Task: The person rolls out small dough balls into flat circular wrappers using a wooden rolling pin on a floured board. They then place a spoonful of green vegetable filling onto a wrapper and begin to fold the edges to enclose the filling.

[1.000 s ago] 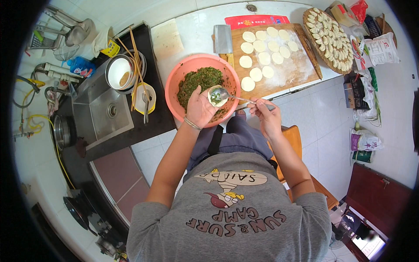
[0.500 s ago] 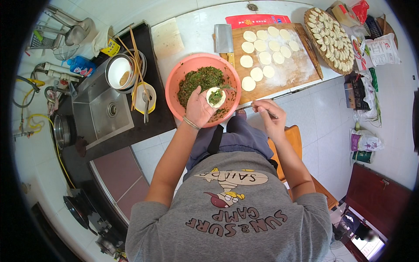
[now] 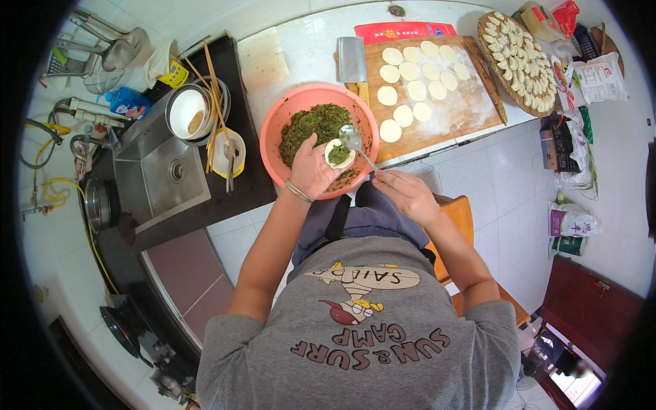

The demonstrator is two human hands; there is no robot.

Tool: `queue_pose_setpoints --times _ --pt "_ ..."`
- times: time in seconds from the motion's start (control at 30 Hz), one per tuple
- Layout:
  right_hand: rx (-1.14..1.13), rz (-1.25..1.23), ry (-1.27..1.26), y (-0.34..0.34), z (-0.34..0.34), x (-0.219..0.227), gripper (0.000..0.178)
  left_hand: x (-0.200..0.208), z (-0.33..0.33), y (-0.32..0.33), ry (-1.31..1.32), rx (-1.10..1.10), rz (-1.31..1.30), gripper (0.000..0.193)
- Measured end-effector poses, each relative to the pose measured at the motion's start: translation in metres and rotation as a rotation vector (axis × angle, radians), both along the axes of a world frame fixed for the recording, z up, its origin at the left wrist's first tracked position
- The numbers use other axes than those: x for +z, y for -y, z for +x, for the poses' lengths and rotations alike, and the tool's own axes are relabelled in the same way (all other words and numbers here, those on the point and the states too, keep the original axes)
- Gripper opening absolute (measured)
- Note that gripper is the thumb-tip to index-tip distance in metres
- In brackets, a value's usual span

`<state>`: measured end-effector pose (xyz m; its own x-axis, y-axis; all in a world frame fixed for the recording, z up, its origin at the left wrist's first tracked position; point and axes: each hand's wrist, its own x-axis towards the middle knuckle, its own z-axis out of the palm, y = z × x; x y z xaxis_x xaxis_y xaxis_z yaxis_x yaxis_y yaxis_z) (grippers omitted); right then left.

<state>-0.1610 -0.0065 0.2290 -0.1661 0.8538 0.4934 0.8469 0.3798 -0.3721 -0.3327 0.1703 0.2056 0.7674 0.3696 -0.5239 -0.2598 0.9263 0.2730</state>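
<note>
On the fingers of my left hand (image 3: 314, 167) lies a round dumpling wrapper (image 3: 339, 154) with a heap of green filling (image 3: 337, 153) on it. That hand is over the near part of a pink bowl (image 3: 271, 113) holding chopped green filling mix (image 3: 316, 126). My right hand (image 3: 408, 193) grips the handle of a metal spoon (image 3: 351, 137); the spoon's bowl is just beyond the wrapper, above the filling mix. Several flat wrappers (image 3: 417, 90) rest on a floured wooden board (image 3: 451, 126) to the right.
A cleaver (image 3: 352, 58) lies beside the board's left edge. At the far right is a round tray (image 3: 486, 34) of folded dumplings. Left of the pink bowl are a yellow-rimmed bowl (image 3: 239, 164), chopsticks (image 3: 214, 89) and a steel sink (image 3: 143, 198). An orange stool (image 3: 459, 222) stands by my right arm.
My right hand has moved left toward the pink bowl and turned, so the spoon's bowl now faces up beside the wrapper. My left hand has hardly moved.
</note>
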Motion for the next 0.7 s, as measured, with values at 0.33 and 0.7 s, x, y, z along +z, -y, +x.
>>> queue_pose_setpoints --times 0.33,0.7 --pt "0.042 0.006 -0.137 0.003 -0.016 -0.012 0.029 0.008 0.005 0.003 0.015 0.084 -0.093 0.072" --pt "-0.187 -0.259 -0.926 0.012 -0.018 -0.007 0.02 -0.009 0.001 -0.001 0.11 0.101 -0.009 0.077"
